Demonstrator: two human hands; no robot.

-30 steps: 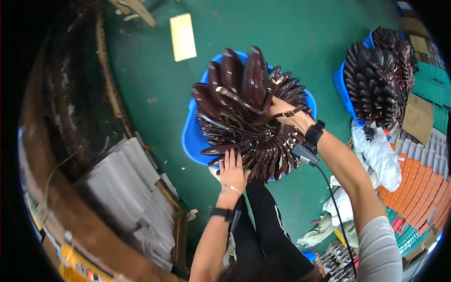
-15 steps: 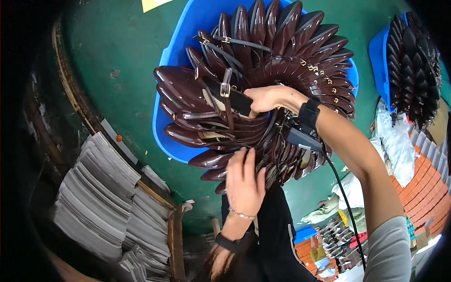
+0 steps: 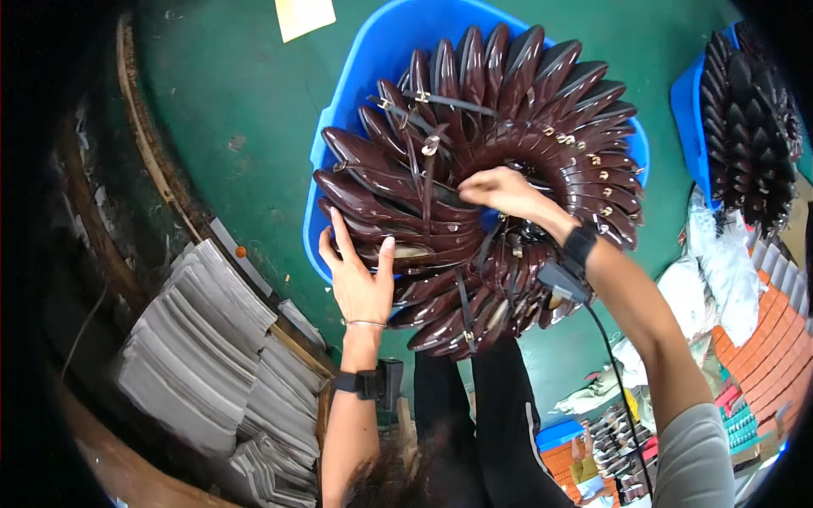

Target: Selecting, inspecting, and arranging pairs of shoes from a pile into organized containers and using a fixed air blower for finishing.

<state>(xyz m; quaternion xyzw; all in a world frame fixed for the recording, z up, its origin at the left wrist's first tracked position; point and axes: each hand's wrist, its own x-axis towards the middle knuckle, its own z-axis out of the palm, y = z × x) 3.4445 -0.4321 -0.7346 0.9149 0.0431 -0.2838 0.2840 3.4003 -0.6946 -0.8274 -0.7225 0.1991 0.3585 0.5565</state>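
Observation:
Glossy dark-brown pointed shoes (image 3: 525, 72) with buckled straps are packed in a ring, toes outward, in a blue plastic tub (image 3: 343, 93). At the ring's left side my left hand (image 3: 360, 284) is open, fingers and thumb spread against the toe ends of shoes there. My right hand (image 3: 508, 193) reaches over the ring's centre, its fingers closed at the heel end of a brown shoe (image 3: 381, 186) on the left side. The fingertips are partly hidden. Beside that shoe a strap with a metal buckle (image 3: 431, 146) stands up.
A second blue tub (image 3: 690, 127) heaped with dark shoes stands at the far right. Stacked grey sheets (image 3: 190, 339) lie at the lower left beside a wooden edge. White plastic bags (image 3: 720, 262) and orange stacks (image 3: 758, 347) are on the right. A cable (image 3: 622, 372) hangs near my right arm.
My left hand has moved left and up onto the shoe toes, fingers spreading. The shoe at my right hand has settled lower among the others. The view has shifted slightly.

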